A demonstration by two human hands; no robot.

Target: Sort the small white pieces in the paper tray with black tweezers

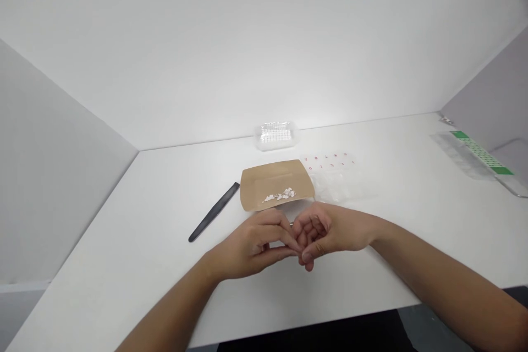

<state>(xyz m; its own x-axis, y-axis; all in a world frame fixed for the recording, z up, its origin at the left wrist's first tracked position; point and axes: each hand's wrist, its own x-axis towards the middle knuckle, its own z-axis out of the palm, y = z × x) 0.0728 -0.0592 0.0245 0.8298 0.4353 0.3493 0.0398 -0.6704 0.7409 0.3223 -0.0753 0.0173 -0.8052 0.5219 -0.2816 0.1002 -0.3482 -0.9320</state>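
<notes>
My left hand and my right hand meet at the fingertips above the table, close to its front edge. Both are closed in a pinch. Whatever lies between the fingers, if anything, is too small or hidden to name. Just beyond them sits a shallow brown tray, its near edge close to my left knuckles. Small white pieces lie heaped in the tray toward its near side. Left of the tray, a pair of black tweezers rests slantwise on the table.
A clear plastic box stands by the back wall. Right of the tray lies a transparent sheet with red numbers, with clear plastic packaging in front. Farther right are a green-marked plastic bag and a bent metal rod. Side walls flank the table.
</notes>
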